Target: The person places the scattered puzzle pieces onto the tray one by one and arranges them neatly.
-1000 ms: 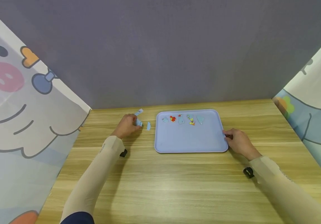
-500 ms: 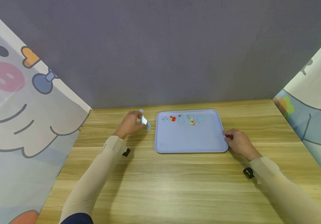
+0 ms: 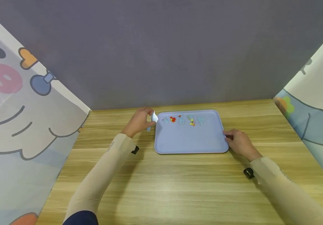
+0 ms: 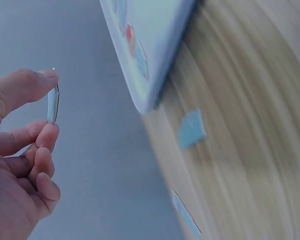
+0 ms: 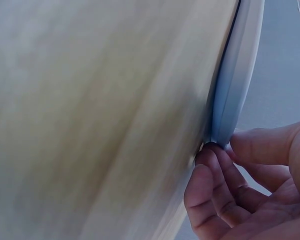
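Observation:
Thumb and fingertips of my left hand point(image 3: 138, 122) pinch a thin, light blue puzzle piece point(image 3: 154, 117), raised by the tray's far left corner. Seen from the left wrist, that piece point(image 4: 53, 104) is nearly edge-on. My right hand point(image 3: 241, 143) grips the right rim of a pale lavender tray point(image 3: 190, 140); in the right wrist view the thumb is on the rim and the other fingers curl low beside it. Along the tray's far side lies a row of irregular pieces, among them a red one point(image 3: 173, 119), a yellow one point(image 3: 192, 123) and a light blue triangle point(image 3: 201, 120).
Two more light blue pieces lie on the wooden table point(image 3: 161, 184) left of the tray: a wider piece point(image 4: 192, 130) and a narrow piece point(image 4: 186, 214). A grey panel point(image 3: 161, 56) rises behind the table, with cartoon-printed walls on both sides.
My left hand has lifted the light blue piece from the table and carried it right, to the tray's far left corner. The right hand stays on the tray's rim.

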Available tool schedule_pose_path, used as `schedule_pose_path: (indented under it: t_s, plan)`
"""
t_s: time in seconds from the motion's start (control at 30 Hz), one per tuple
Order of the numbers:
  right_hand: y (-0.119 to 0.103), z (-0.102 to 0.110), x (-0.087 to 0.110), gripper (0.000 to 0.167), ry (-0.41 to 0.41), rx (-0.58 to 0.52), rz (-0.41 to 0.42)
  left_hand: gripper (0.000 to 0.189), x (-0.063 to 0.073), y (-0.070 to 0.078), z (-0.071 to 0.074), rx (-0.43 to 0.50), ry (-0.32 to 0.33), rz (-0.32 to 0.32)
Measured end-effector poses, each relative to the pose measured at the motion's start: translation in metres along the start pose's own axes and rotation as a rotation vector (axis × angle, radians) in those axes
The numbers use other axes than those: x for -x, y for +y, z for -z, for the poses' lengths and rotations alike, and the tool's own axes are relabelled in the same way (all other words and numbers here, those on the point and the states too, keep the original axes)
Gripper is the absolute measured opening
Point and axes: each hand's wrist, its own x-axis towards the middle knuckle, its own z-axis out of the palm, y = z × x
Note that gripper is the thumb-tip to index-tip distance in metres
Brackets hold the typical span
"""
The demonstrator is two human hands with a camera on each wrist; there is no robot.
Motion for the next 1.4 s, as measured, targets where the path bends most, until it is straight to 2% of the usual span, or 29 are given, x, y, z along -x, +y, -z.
schedule_pose_path:
  t_s: [0.17, 0.37, 0.77, 1.07, 1.4]
  plan:
    - [0.0, -0.001, 0.0, 0.029, -0.002, -0.006, 0.0, 0.054, -0.008, 0.016, -0.003, -0.025, -0.002, -0.028]
    - [0.003, -0.001, 0.002, 0.029, 0.002, -0.007, 0.001, 0.054, -0.017, 0.036, -0.009, -0.027, -0.012, -0.097]
    - [0.002, 0.0, 0.004, 0.028, 0.009, -0.018, 0.008, 0.051, -0.039, 0.074, -0.028, -0.047, -0.025, -0.176]
    - [0.004, -0.001, 0.002, 0.028, 0.029, -0.004, 0.012, 0.052, -0.056, 0.099, -0.043, -0.04, -0.09, -0.177]
    - [0.0, -0.001, -0.001, 0.029, 0.023, -0.002, 0.017, 0.051, -0.078, 0.129, -0.067, -0.036, -0.145, -0.186]
